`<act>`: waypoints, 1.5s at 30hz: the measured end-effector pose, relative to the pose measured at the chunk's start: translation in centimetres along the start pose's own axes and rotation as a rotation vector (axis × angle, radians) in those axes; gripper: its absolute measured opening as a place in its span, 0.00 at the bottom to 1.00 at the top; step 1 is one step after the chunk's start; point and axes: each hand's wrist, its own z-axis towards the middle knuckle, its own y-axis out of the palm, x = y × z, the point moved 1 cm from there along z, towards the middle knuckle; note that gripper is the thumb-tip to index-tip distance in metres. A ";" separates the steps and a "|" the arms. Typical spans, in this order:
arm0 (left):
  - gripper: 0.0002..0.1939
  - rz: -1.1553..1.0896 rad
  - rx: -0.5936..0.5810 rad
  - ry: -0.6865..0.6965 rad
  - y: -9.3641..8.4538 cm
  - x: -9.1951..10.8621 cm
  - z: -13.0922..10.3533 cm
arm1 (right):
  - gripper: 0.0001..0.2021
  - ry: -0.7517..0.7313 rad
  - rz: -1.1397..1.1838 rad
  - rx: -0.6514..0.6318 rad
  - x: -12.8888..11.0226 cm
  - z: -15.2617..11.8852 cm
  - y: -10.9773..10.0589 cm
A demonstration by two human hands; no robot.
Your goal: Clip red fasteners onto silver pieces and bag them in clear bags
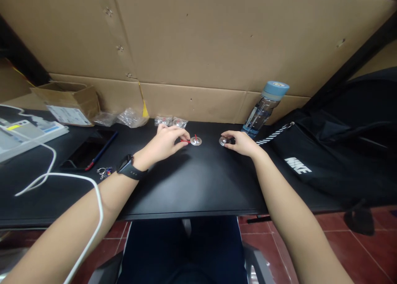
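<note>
My left hand (166, 142), with a black watch on its wrist, is closed in a pinch over the black table. Between its thumb and fingers is a red cord (185, 141). Right beside the fingertips lies a small shiny finger cymbal (197, 142), a domed silver disc with a bit of red cord standing up at its centre. A second finger cymbal (222, 141) is gripped at its edge by my right hand (242, 142), thumb in front and fingers behind. The fingers partly hide that one. A gap of bare table separates the two discs.
Clear wrapped packets (172, 122) lie behind my left hand. A blue-capped water bottle (260, 112) and a black bag (297, 164) stand at right. Leftward are a phone (89, 149), keys (104, 172), an open box (70, 102) and a white cable (99, 209) crossing my forearm.
</note>
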 end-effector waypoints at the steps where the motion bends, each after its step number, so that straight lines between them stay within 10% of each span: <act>1: 0.08 -0.005 -0.002 -0.001 0.1 0.1 0.0 | 0.23 0.010 0.013 0.000 0.1 0.0 0.0; 23: 0.06 -0.103 0.014 -0.027 1.2 0.5 0.2 | 0.29 0.034 0.045 0.052 0.6 -0.2 -0.5; 45: 0.08 -0.106 -0.019 -0.050 1.8 0.4 0.2 | 0.14 0.044 0.063 -0.026 2.2 0.0 -0.9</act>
